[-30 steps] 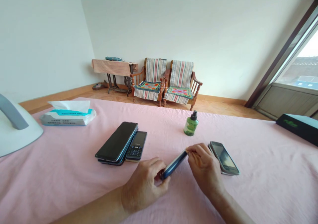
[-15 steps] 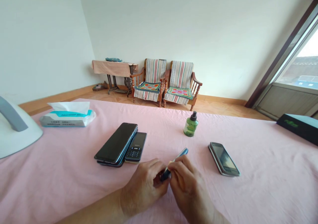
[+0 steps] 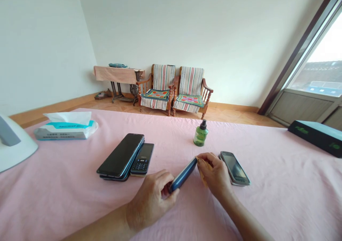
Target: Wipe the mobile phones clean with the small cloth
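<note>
My left hand is closed round the near end of a dark blue phone, tilted on edge above the cloth. At the phone's far end, my right hand pinches a small yellowish cloth against its corner; most of that cloth is hidden by the fingers. Left of my hands, a large black smartphone lies on top of another, with a keypad phone beside them. Just right of my right hand lies a grey touchscreen phone, apparently on top of another one.
A pink tablecloth covers the table. Beyond my hands stands a green spray bottle. A tissue pack and a white-grey appliance are at left, a black box at right. Two wooden chairs stand by the wall.
My right hand has slid away from my left, along the phone to its far end, with the cloth showing more. More of the phone's blue side shows. The view has shifted slightly.
</note>
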Action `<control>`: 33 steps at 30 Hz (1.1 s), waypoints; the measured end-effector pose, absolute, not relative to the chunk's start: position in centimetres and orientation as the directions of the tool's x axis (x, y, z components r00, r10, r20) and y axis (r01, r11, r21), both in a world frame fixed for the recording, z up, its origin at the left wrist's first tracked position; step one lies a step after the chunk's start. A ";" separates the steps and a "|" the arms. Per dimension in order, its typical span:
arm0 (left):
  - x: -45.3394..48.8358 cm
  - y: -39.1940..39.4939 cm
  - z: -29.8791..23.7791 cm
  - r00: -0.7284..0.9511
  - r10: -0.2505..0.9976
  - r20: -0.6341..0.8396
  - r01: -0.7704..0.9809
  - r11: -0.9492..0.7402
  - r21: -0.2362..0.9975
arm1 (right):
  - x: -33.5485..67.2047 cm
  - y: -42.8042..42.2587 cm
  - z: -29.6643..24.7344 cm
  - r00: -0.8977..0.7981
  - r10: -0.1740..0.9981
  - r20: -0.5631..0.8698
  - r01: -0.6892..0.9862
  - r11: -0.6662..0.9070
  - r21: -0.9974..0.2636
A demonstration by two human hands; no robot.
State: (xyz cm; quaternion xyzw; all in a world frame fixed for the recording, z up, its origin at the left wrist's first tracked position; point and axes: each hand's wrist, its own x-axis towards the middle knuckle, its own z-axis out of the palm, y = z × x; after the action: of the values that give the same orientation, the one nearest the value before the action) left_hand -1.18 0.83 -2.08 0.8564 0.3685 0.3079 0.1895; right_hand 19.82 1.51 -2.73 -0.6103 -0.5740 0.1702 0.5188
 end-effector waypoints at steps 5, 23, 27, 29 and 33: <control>-1.3 0.7 -1.9 0.526 0.751 0.398 0.509 -0.653 0.561 | 20.0 1.6 -3.5 0.263 0.921 0.287 0.460 0.141 -0.877; -1.2 1.7 -1.6 0.477 0.806 0.351 0.459 -0.569 0.682 | 17.2 -2.0 0.8 0.129 0.856 0.500 0.184 0.475 -0.860; -1.2 1.8 -2.1 0.498 0.794 0.349 0.461 -0.583 0.669 | 16.4 -2.6 0.8 0.049 0.799 0.599 0.229 0.575 -0.785; -1.2 1.8 -2.1 0.513 0.780 0.358 0.439 -0.597 0.672 | 16.2 -2.5 0.7 0.032 0.792 0.610 0.233 0.587 -0.775; -1.1 1.5 -1.7 0.502 0.763 0.407 0.425 -0.628 0.652 | 16.2 -2.4 0.4 0.018 0.789 0.614 0.252 0.591 -0.766</control>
State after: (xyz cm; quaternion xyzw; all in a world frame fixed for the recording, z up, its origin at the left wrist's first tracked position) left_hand -1.14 1.47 -1.69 0.8320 0.3569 0.3488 0.2425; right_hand 16.19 -2.44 0.40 -0.3921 -0.6636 0.2252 0.5960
